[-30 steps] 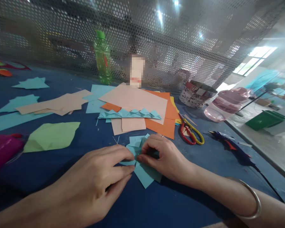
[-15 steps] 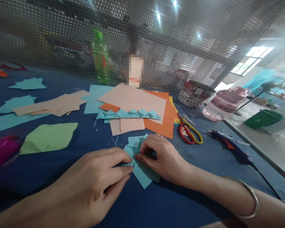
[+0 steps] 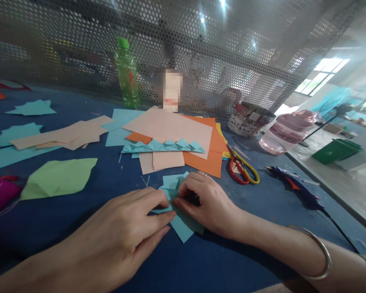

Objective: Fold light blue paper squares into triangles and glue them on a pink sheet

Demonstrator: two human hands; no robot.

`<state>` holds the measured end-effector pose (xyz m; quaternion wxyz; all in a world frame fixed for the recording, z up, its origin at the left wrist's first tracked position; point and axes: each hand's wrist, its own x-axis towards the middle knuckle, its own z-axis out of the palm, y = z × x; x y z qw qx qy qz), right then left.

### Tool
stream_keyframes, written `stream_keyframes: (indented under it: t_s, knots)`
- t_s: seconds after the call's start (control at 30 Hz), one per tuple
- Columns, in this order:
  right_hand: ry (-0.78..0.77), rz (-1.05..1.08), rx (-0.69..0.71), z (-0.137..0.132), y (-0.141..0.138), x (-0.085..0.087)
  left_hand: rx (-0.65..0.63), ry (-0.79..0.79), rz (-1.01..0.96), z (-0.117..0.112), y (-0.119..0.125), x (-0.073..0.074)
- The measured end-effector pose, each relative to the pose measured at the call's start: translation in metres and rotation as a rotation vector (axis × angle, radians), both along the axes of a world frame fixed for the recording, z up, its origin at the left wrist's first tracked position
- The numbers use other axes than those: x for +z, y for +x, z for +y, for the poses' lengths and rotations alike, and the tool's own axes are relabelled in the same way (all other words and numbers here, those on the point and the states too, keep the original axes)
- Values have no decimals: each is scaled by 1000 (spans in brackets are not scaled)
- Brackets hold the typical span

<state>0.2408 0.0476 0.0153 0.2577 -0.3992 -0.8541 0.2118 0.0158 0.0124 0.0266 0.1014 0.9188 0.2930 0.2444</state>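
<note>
A small folded piece of light blue paper (image 3: 183, 226) lies on the dark blue table (image 3: 219, 264) right in front of me. My left hand (image 3: 122, 236) pinches its left edge between thumb and fingers. My right hand (image 3: 209, 203), a ring on one finger and a metal bangle (image 3: 321, 254) on the wrist, presses and pinches the paper's middle with curled fingers. A few more blue squares (image 3: 172, 181) sit just behind the hands.
Peach, orange and blue sheets (image 3: 177, 134) are stacked ahead with a folded blue zigzag strip (image 3: 163, 146) on them. Scissors (image 3: 242, 169), a glue gun (image 3: 295, 189), a pink container (image 3: 286, 132), a round tin (image 3: 250, 118), a green bottle (image 3: 125, 73) and green paper (image 3: 57, 177) lie around. A perforated metal screen (image 3: 262, 49) closes the back.
Both hands stay on the blue paper; the left fingers have slid slightly right over its edge, and the view has shifted a little.
</note>
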Motion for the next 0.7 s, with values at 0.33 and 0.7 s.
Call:
stream_keyframes:
  t_s: [0.33, 0.7]
  knots:
    - [-55, 15, -14, 1, 2, 3, 15, -19, 48, 1, -1, -1]
    - [-94, 31, 6, 0, 7, 3, 4, -20, 51, 2, -3, -1]
